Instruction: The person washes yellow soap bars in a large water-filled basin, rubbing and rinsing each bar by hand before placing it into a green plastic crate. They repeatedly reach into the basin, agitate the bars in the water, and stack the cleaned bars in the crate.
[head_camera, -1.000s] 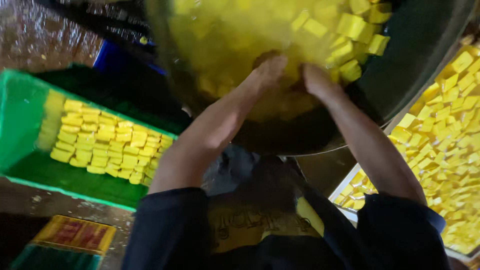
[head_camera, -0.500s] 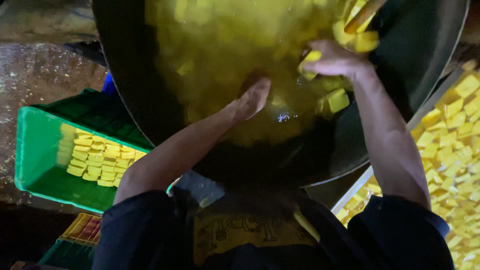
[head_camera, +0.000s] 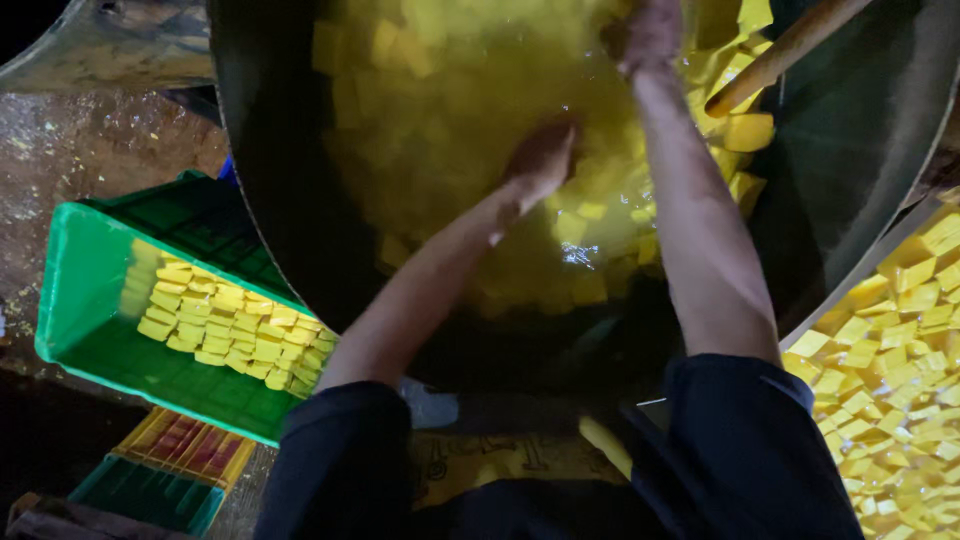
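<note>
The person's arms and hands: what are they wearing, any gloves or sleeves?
No gloves show: the left hand and right hand look bare, both blurred, so rings or marks cannot be made out. Both forearms are uncovered. Dark short sleeves end about the elbows. No watch or wristband shows.

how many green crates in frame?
2. One green crate at left, tilted, holding rows of yellow blocks. A second green crate at bottom left, partly cut off by the frame edge. Others may be hidden.

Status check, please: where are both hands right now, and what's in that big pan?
Left hand and right hand both down among yellow cubes in liquid, big dark wok. Grip unclear. Wooden handle beside right hand.
</note>
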